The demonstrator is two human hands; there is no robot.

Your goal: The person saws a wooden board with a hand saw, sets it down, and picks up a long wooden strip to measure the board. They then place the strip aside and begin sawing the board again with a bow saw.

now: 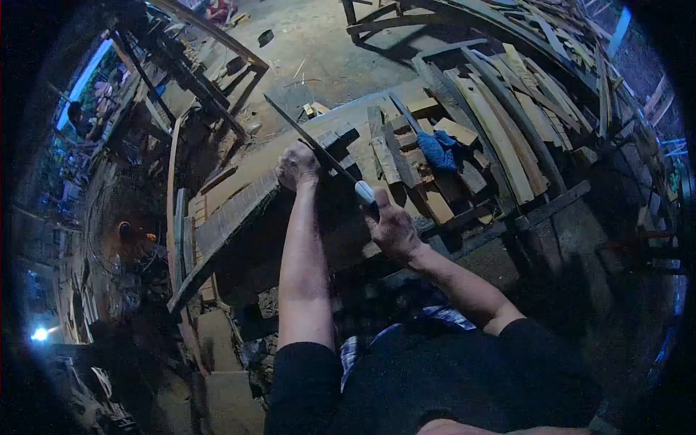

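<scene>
A long blade with a pale handle (365, 193) slants up and left from my right hand (394, 226), whose fingers are wrapped round the handle. The blade (330, 161) passes beside my left hand (297, 166). My left hand is closed near the upper end of a dark curved board (235, 225); its grip is partly hidden, and I cannot make out what lies inside it. Right of the handle, a blue cloth (436, 150) rests among short wood pieces (386, 159).
Long boards (493, 130) lie stacked on a low wooden frame at the right. A wooden bench (391, 25) stands at the top. At the far left a person (85, 119) is visible, with a bright light (39, 334) lower down.
</scene>
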